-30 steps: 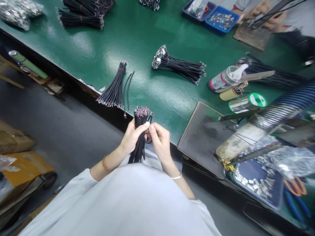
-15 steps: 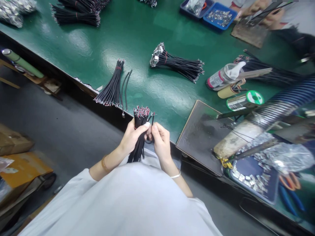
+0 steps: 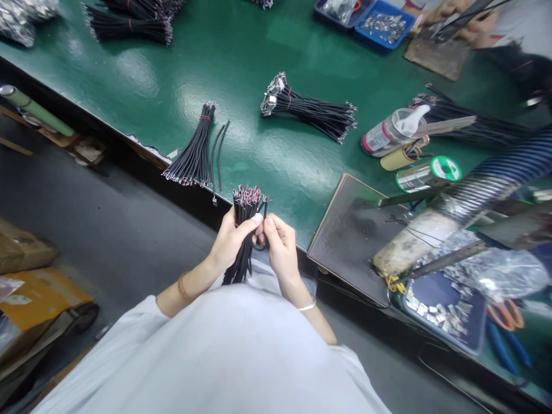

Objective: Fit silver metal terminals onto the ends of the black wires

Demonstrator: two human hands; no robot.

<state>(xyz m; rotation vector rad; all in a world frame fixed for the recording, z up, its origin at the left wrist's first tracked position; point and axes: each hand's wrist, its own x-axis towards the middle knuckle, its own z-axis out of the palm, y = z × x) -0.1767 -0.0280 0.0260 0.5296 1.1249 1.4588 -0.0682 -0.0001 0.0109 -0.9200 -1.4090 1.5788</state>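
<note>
Just off the table's front edge, my left hand [image 3: 230,237] is wrapped round a bundle of black cables [image 3: 244,253], whose stripped red and white wire ends point up and away from me. My right hand [image 3: 279,238] pinches a single black cable [image 3: 266,206] beside the bundle, its end sticking out above the fingertips. Both hands nearly touch, and the lower part of that cable is partly hidden by the fingers. On the table ahead to the left lies a tied cable bundle [image 3: 194,146], with two loose cables [image 3: 219,152] next to it.
Another tied bundle with metal connectors [image 3: 308,106] lies further back. To the right are a dark board [image 3: 349,221], a fume hose [image 3: 457,195], a solder spool [image 3: 429,174], a plastic cup [image 3: 383,135] and a tray of connectors [image 3: 474,330]. A co-worker's hands [image 3: 466,23] show at the top right.
The single cable in my right hand has shifted very slightly left, closer to the bundle. The whole view has moved a little; both grips look the same.
</note>
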